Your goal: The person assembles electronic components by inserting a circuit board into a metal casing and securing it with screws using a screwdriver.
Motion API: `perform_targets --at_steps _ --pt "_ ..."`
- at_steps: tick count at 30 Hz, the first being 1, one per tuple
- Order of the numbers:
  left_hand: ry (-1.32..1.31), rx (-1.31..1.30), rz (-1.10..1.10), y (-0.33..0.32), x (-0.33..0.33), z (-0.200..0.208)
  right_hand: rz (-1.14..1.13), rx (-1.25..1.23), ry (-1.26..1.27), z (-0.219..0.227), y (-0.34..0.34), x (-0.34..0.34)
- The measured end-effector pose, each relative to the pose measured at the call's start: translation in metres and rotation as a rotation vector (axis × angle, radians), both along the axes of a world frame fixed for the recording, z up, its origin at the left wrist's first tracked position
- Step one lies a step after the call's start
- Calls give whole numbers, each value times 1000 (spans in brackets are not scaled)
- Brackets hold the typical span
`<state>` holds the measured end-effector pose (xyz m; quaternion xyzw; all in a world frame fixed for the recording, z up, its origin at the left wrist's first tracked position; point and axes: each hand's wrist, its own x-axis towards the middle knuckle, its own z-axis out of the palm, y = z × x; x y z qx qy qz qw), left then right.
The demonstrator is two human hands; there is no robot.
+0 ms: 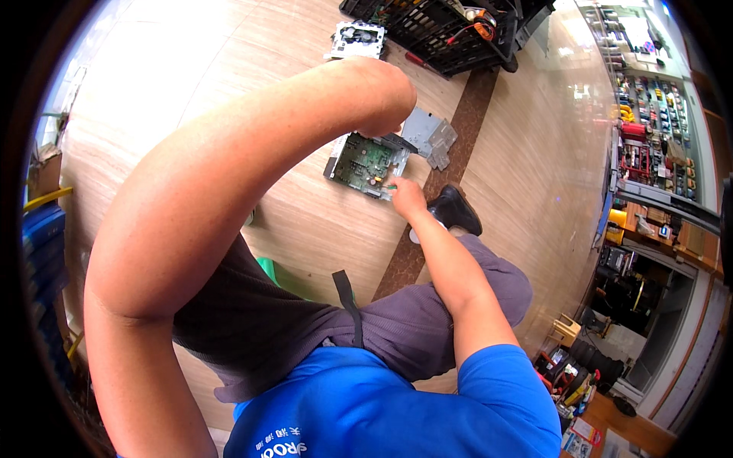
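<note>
An open metal-cased electronic unit point(372, 162) lies on the floor in front of me, its green circuit board showing. My left arm reaches across from the left, and my left hand point(388, 122) is over the far edge of the unit, beside a dark upright panel point(398, 143). The forearm and wrist hide its fingers. At the near right corner of the unit is my right hand point(408, 197), its fingers closed together. A small green bit shows at the fingertips; what they hold is too small to name.
Flat grey metal plates point(429, 137) lie just beyond the unit. A white-and-black mechanism point(357, 40) is farther off, near a black plastic crate point(450, 38) with cables and tools. A red-handled tool point(424, 64) lies by the crate. My black shoe point(456, 210) is close to my right hand.
</note>
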<state>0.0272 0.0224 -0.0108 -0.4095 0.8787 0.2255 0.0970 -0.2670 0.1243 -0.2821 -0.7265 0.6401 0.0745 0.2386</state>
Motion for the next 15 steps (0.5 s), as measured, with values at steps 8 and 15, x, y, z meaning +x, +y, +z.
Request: perform_targets --at_steps 8,15 --pt "-1 -6 5 0 -1 -1 31 1 -89 -4 1 -3" --pt "-16 4 10 1 -1 0 78 -38 -89 -4 1 -1"
